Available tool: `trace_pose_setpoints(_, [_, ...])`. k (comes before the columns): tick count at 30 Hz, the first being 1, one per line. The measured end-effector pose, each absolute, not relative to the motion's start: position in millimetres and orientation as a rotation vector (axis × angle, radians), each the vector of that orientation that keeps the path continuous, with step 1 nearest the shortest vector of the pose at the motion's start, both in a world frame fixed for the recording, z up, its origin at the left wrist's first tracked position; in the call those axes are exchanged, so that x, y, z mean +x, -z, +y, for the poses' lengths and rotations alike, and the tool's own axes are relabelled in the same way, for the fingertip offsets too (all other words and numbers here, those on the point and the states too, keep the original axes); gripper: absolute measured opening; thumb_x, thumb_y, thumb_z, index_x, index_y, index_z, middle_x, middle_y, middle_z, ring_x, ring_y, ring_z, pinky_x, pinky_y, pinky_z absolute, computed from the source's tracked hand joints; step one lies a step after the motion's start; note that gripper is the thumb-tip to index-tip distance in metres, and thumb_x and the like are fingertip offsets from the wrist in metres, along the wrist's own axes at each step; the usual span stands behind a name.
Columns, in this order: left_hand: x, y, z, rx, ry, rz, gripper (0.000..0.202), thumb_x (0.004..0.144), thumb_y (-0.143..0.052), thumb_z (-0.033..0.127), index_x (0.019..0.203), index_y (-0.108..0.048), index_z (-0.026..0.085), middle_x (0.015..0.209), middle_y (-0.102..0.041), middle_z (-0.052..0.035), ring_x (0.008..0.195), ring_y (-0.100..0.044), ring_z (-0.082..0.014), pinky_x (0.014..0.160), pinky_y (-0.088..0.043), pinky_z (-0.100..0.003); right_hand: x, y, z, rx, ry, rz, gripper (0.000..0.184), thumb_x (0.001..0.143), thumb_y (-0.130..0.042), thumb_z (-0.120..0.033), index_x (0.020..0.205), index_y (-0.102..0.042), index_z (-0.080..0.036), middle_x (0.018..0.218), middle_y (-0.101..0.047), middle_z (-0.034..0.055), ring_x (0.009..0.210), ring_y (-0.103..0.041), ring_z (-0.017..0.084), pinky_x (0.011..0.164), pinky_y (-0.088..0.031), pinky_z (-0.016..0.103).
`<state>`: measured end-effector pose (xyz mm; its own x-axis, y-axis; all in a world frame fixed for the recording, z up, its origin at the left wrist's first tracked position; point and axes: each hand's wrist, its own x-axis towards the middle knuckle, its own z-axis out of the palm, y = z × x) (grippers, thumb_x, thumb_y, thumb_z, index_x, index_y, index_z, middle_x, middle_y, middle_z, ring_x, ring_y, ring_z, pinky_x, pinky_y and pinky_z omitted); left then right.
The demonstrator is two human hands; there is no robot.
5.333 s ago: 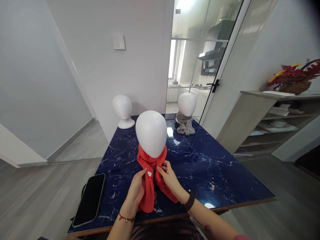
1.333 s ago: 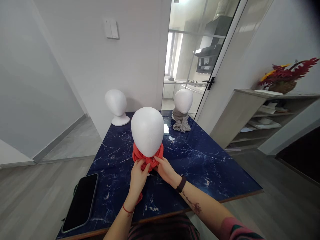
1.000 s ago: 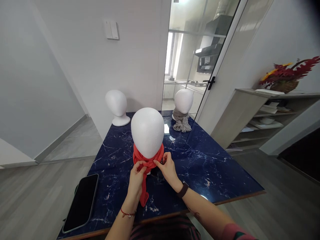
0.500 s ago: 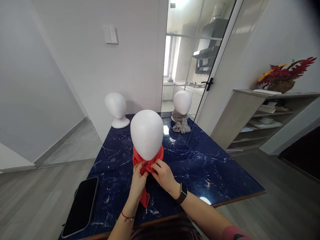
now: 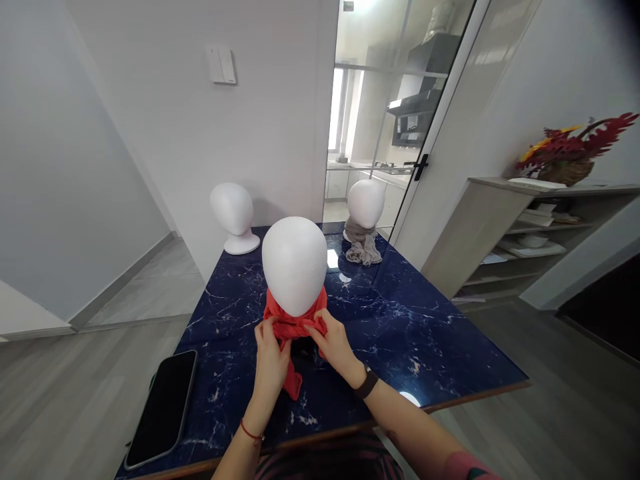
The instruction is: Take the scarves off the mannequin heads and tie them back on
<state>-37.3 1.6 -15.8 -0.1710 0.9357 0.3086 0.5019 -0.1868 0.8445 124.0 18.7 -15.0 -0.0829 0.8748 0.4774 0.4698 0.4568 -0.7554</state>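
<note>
Pinching a crumpled red scarf [image 5: 291, 330] beneath a smooth, egg-shaped white head [image 5: 294, 267]
Left hand [image 5: 271, 362] and right hand [image 5: 338, 343] hold cloth, fingers bent.

A black phone [image 5: 163, 408] lies screen-up on the blue marbled table [image 5: 410, 320], at its left edge. Over by the wall stands a bare white head [image 5: 233, 208]; across from it, another head [image 5: 367, 203] in a gray scarf [image 5: 364, 251] sits near the glass door [image 5: 375, 107]. Red and yellow flowers [image 5: 565, 145] top that shelf unit [image 5: 470, 227].
</note>
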Motion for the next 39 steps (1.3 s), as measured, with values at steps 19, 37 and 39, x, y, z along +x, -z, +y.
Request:
trace_pose_setpoints(19, [-66,19,12,1.672,-1.067,1.829,0.016,0.072,-0.061,0.031,0.071,-0.061,0.015,0.091,-0.049,-0.0069,0.061,-0.056,-0.0152,0.071,-0.052,-0.037,136,10,18,-1.276,-0.546,-1.596,0.011,0.081,-0.052,-0.023,0.071,-0.05,-0.019,0.063,-0.049,-0.0043,0.059,-0.042,0.011,0.059,-0.033,0.022])
trace_pose_setpoints(37, [-45,19,10,1.692,-0.777,1.298,0.022,0.077,-0.046,0.022,0.068,-0.065,0.015,0.075,-0.062,-0.0049,0.072,-0.056,-0.0179,0.071,-0.043,-0.029,126,13,-4,-0.981,-0.584,-2.116,0.008,0.081,-0.063,-0.017,0.087,-0.059,-0.02,0.108,-0.05,0.0049,0.101,-0.05,0.017,0.09,-0.042,0.03])
trace_pose_setpoints(39, [-47,16,11,1.633,-0.814,1.371,0.035,0.082,-0.043,0.039,0.066,-0.063,0.015,0.069,-0.062,-0.0042,0.067,-0.054,-0.0183,0.066,-0.042,-0.029,124,12,-13,-1.128,-0.372,-2.1,0.008,0.085,-0.057,-0.015,0.091,-0.059,-0.02,0.103,-0.053,0.0055,0.093,-0.052,0.017,0.082,-0.042,0.03])
